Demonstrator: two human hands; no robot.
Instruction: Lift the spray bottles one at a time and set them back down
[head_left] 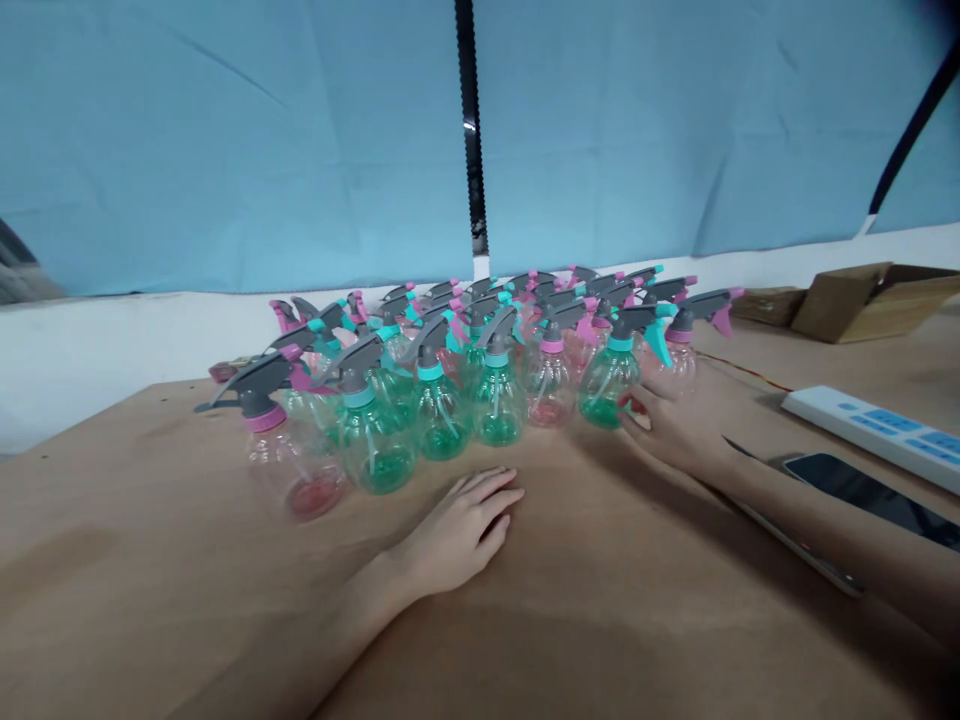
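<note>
My left hand (461,530) lies palm down on the wooden table, its fingers stretched out and holding nothing. Just beyond the fingertips stand a green spray bottle (498,400) with a teal collar and a clear one with reddish liquid (550,385). At the right end of the group, my right hand (671,425) is curled at the lower body of a pink-collared spray bottle (679,360). Something reddish shows between thumb and forefinger; the hand hides that bottle's base. A teal-collared green spray bottle (611,385) stands close to those fingertips.
Several more spray bottles with grey, pink and teal heads crowd behind; a pink one (289,465) stands front left. On the right are a white power strip (877,430), a dark phone (874,497) and an open cardboard box (840,305). Blue cloth (300,150) hangs behind the table.
</note>
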